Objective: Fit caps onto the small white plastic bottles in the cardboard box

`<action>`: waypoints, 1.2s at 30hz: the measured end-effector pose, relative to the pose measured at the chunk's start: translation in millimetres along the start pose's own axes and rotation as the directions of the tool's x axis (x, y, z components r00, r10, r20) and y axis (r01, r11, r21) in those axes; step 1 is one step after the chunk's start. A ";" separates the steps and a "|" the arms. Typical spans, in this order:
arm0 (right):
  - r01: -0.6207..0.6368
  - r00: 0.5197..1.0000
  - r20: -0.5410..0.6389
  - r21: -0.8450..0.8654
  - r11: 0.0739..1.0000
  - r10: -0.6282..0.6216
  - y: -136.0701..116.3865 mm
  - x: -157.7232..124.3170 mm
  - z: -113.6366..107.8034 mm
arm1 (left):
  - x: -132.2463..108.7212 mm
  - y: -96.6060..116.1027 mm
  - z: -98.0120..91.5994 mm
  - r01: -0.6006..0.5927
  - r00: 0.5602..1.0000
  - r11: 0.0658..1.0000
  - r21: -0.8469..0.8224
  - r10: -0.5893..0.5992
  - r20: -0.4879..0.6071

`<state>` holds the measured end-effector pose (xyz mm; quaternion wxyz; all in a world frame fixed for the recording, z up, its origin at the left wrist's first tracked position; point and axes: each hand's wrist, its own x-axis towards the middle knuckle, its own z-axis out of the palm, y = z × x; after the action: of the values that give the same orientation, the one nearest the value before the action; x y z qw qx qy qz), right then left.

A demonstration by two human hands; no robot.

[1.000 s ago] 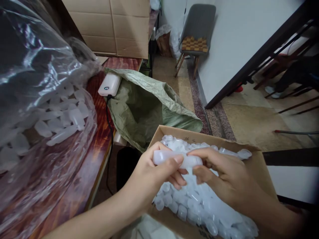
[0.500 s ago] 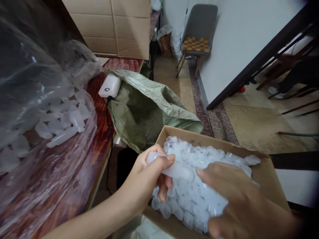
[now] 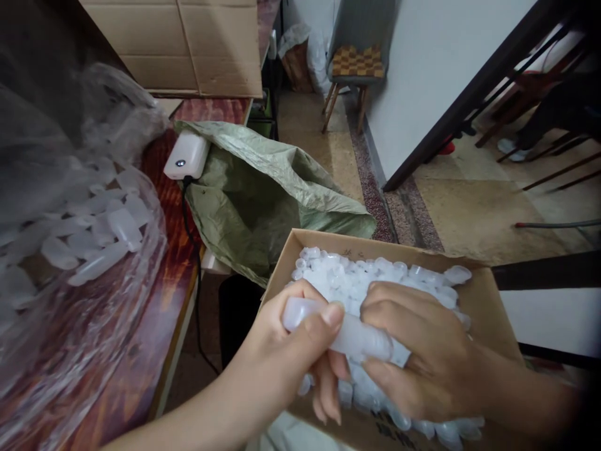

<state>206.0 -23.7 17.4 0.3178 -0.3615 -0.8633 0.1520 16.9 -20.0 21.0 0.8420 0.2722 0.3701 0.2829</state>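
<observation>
My left hand (image 3: 286,351) is closed around a small translucent white plastic bottle (image 3: 359,338), its thumb pressed along the side. The bottle lies nearly level, with its rounded base toward the left. At its other end, the curled fingers and thumb of my right hand (image 3: 432,351) close about the neck; whether a cap sits between them is hidden. Beneath both hands stands a cardboard box (image 3: 495,319) full of small clear cup-shaped plastic caps (image 3: 328,269). Similar bottles (image 3: 124,228) lie inside a clear plastic bag (image 3: 154,207) at left.
A green woven sack (image 3: 244,244) gapes beyond the box, with a white power bank (image 3: 188,156) and black cable at its edge. The red-brown table (image 3: 154,319) runs along the left. Behind are a large carton (image 3: 216,50) and a chair (image 3: 361,31); a person's foot (image 3: 511,150) shows at right.
My right hand has come up from over the caps to the bottle's neck end, its fingers curling in. The bottle has moved slightly right and down in my left hand. The view has shifted slightly.
</observation>
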 end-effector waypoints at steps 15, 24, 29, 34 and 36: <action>-0.093 0.754 0.609 -0.273 0.957 0.247 31.0 -12.0 21.2 | 34.4 13.7 -51.9 -0.216 0.620 -0.075 0.974 0.760 0.196; -0.306 0.837 0.410 -0.198 0.931 0.362 41.2 -5.3 12.6 | 29.2 -40.1 -12.4 -0.608 0.682 -0.487 0.627 0.084 0.726; -0.439 0.895 0.042 -0.106 0.892 0.445 39.6 0.6 13.3 | 51.8 -49.9 -10.1 -0.623 0.612 -0.563 0.543 0.081 0.786; -0.489 0.869 -0.105 -0.025 0.872 0.484 34.9 4.3 6.8 | 53.6 -42.8 -14.0 -0.604 0.678 -0.546 0.581 0.031 0.734; -0.500 0.858 -0.147 -0.021 0.866 0.492 33.6 5.5 0.8 | 51.5 -29.6 -18.4 -0.576 0.744 -0.480 0.661 0.026 0.668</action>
<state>220.3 3.5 2.7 0.3154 -0.5904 -0.7212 0.1783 39.9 -1.0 -33.5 0.1609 0.9698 0.1743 0.0570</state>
